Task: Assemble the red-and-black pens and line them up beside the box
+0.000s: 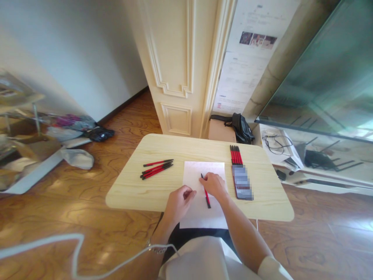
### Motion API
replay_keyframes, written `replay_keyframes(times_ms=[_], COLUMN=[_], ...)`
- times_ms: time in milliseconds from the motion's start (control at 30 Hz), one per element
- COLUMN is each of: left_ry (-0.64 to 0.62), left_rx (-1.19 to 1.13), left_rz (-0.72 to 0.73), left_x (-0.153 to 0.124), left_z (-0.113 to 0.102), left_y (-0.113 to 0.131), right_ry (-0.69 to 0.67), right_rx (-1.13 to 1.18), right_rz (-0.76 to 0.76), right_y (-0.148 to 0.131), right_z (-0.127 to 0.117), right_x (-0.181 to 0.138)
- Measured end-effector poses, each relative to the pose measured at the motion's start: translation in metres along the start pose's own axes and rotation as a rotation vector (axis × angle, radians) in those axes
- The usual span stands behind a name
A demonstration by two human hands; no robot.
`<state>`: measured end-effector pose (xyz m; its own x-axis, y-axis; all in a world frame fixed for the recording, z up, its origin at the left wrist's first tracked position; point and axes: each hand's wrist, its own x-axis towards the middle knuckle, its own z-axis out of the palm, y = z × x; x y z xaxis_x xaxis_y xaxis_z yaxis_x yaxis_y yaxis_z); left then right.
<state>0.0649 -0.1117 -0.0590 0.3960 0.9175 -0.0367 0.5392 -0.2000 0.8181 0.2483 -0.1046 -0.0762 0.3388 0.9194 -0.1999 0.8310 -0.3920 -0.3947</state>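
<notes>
red pen [206, 194] with black ends is over the white sheet [201, 217], slanting a little right of the sheet's middle. the right hand [215, 185] comes in over the sheet's right edge, its thumb and fingers drawn together in a pinch on the pen near the end farthest from the person; whether the pen rests on the sheet or is slightly raised, i cannot tell. the left hand [178, 201] is at the sheet's left edge, half open with the fingers loosely curled and nothing visible in its hold. a bracelet [157, 249] circles that wrist, on the near side of the sheet.

to the left of the sheet, a few loose pens [157, 170], red and black too, lie in a fanned bunch. to the right of the sheet, a row of pens [236, 155] lies side by side, black ends pointing away, and a phone [241, 182] with a blurred-out display sits just below that row. the pale wooden table [131, 190] spreads out on both sides of the sheet. well beyond the sheet stand a cream panel [175, 58] and, to its right, a black bag [243, 128].
</notes>
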Motion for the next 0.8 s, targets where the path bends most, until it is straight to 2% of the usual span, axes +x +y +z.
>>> replay_keyframes(times_ms=[100, 200, 300, 400, 467, 567, 800], left_ry=[0.000, -0.042, -0.154, -0.238, -0.249, -0.220, -0.044], left_rx=[-0.048, -0.157, -0.378, -0.668, -0.840, -0.951, -0.726], left_rz=[0.003, 0.006, -0.004, -0.083, -0.173, -0.248, -0.170], left_x=[0.003, 0.005, 0.006, 0.005, 0.004, 0.003, 0.004], left_z=[0.001, 0.006, 0.018, 0.033, 0.041, 0.048, 0.051], left_y=[0.007, 0.013, 0.017, 0.021, 0.024, 0.026, 0.028], right_ry=[-0.001, -0.079, -0.159, -0.214, -0.215, -0.111, 0.104], right_rx=[0.189, 0.527, 0.885, 1.121, 1.203, 1.251, 1.251], right_rz=[-0.062, -0.165, -0.218, -0.193, -0.167, -0.156, 0.012], right_y=[0.007, 0.011, 0.011, 0.008, 0.006, 0.001, -0.014], right_z=[-0.007, -0.014, -0.018, -0.017, -0.017, -0.016, -0.007], right_x=[0.000, -0.004, -0.015, -0.027, -0.032, -0.034, -0.032])
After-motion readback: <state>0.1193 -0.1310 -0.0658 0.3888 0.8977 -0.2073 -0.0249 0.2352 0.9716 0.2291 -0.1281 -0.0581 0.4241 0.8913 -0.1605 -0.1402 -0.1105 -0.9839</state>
